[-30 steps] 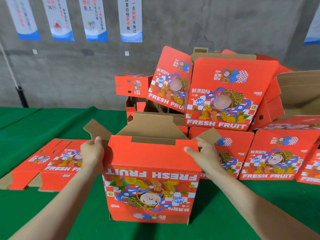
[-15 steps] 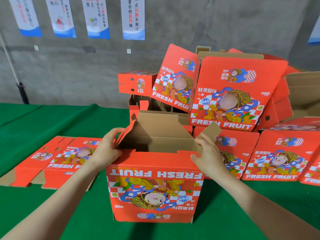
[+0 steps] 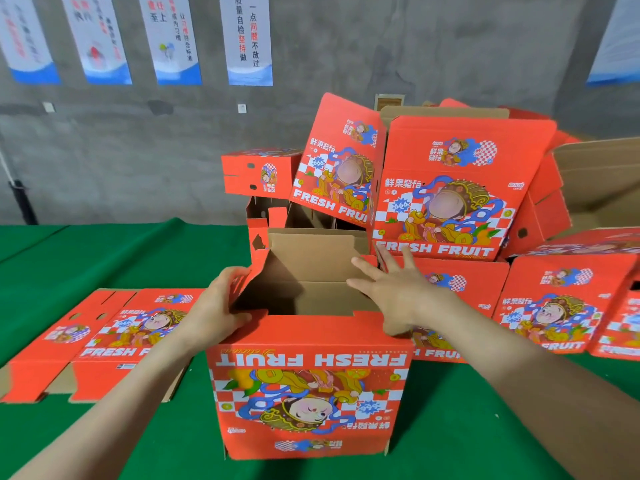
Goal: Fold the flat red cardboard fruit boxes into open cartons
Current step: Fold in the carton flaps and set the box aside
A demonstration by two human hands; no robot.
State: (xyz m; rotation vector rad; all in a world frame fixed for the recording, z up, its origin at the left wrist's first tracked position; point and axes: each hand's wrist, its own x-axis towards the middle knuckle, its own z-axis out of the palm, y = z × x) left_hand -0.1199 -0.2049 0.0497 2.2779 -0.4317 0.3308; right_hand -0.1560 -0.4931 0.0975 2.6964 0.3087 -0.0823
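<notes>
I am looking at a grey concrete wall [image 3: 104,150] hung with posters [image 3: 247,39], and below it a tabletop [image 3: 138,258] covered in green cloth. The carton [image 3: 311,382] is standing upright near the front edge, in the middle, its top open and its print upside down towards me. The left hand [image 3: 214,313] is gripping the carton's left flap [image 3: 256,271]: the fingers are curling over the flap's top edge while the thumb is lying along the near wall's rim. The flap is leaning inward over the brown inside. The right hand [image 3: 398,292] is open, its fingers straight and spread, palm down over the carton's right rim and holding nothing; whether it is pressing a flap beneath it I cannot tell. A flat box [image 3: 114,341] is lying towards the left edge, print up. A pile [image 3: 446,188] of folded cartons is leaning together at the far edge behind the carton, and more red boxes are sitting along the right edge.
</notes>
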